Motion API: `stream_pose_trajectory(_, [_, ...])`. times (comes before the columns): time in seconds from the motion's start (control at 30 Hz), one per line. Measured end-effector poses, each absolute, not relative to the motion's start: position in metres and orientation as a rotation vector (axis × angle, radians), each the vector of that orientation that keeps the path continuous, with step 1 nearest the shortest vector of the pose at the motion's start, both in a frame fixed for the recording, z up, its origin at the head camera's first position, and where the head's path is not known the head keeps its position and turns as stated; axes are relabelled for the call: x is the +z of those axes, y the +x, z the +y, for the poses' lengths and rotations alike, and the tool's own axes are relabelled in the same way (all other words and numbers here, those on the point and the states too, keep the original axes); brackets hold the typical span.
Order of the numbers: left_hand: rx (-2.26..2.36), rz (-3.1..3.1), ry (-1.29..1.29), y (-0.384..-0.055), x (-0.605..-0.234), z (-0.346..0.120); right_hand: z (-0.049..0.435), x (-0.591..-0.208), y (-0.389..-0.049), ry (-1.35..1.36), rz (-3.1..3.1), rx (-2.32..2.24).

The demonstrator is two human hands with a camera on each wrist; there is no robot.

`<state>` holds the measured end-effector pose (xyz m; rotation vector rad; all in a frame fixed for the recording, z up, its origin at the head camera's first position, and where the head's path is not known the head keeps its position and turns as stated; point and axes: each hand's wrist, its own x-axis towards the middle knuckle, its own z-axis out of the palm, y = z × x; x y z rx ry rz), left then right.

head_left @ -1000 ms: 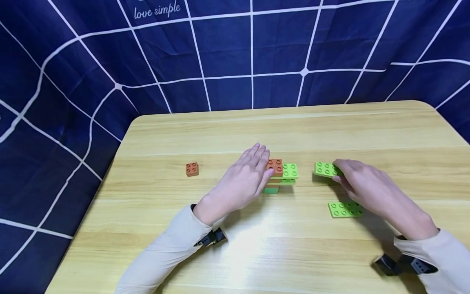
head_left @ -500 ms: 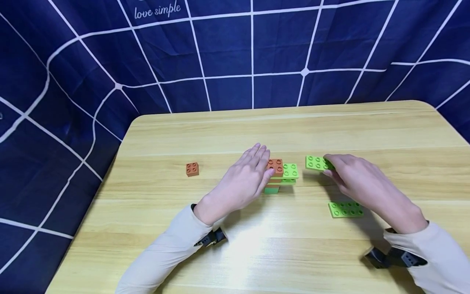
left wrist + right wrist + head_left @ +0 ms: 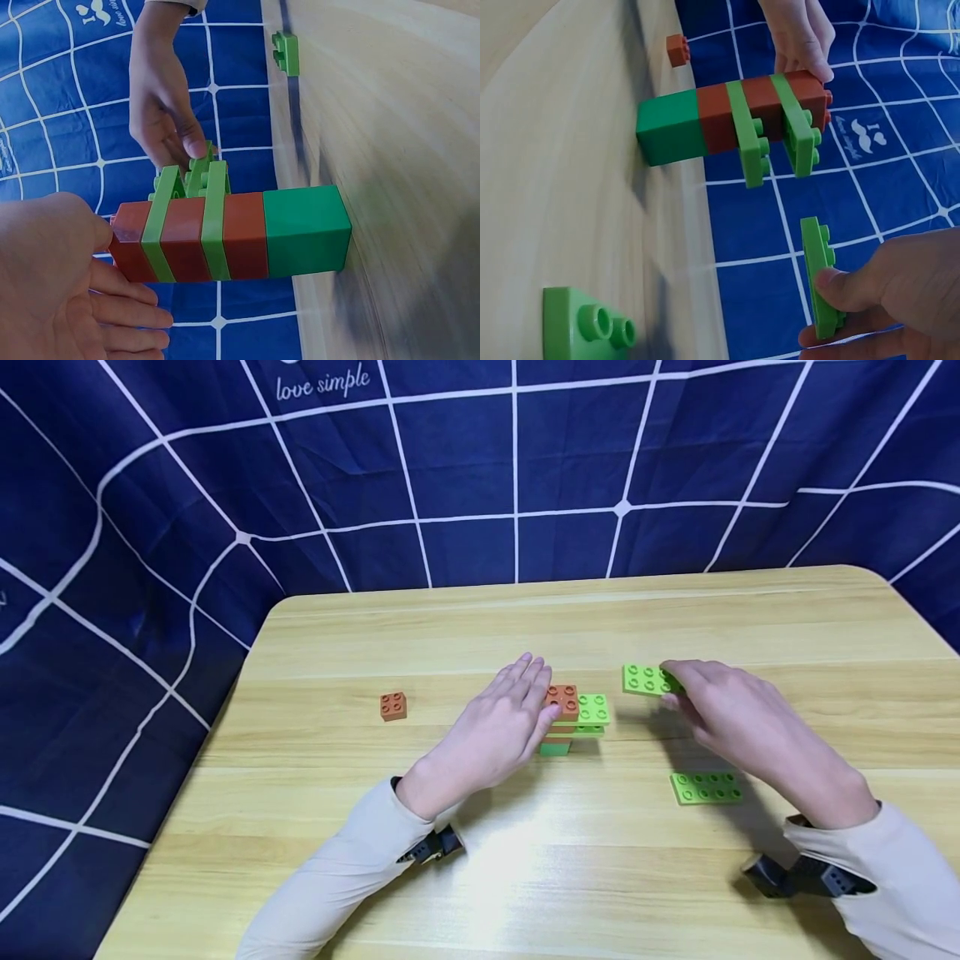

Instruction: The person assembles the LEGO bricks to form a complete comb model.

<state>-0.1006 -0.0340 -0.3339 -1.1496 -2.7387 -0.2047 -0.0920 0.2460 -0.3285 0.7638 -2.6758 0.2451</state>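
A tower of toy building bricks [image 3: 562,703] stands upright near the table's middle. In the left wrist view it has a dark green base brick [image 3: 307,232], then brown bricks alternating with two light green plates that jut out to the right. My left hand [image 3: 498,722] lies along the tower's left side, fingers straight, thumb touching the top brown brick [image 3: 808,88]. To the right of the tower, raised above the table, my right hand [image 3: 753,735] pinches a light green building plate [image 3: 645,680] by its right end, between thumb and fingers. Its studs face up.
A second light green plate [image 3: 707,788] lies on the wooden table [image 3: 450,627], in front of the right hand. Off to the left sits a single brown brick [image 3: 393,706]. A blue curtain with white lines [image 3: 465,460] hangs behind the table.
My right hand has carried the light green plate left toward the tower, then upward and slightly farther from me. The left hand and the tower have stayed where they were.
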Motion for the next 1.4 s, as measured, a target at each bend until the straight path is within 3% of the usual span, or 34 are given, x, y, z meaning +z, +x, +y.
stream_pose_trajectory(0.7, [-0.251,-2.776,-1.151,-0.101,-0.335,-0.034,0.228,-0.314,-0.087,0.759,-2.683,0.289])
stream_pose_trajectory(1.4, [-0.316,-2.750,-1.193,-0.105,-0.336,-0.037,0.207,-0.311,-0.085,0.963,-2.502,0.381])
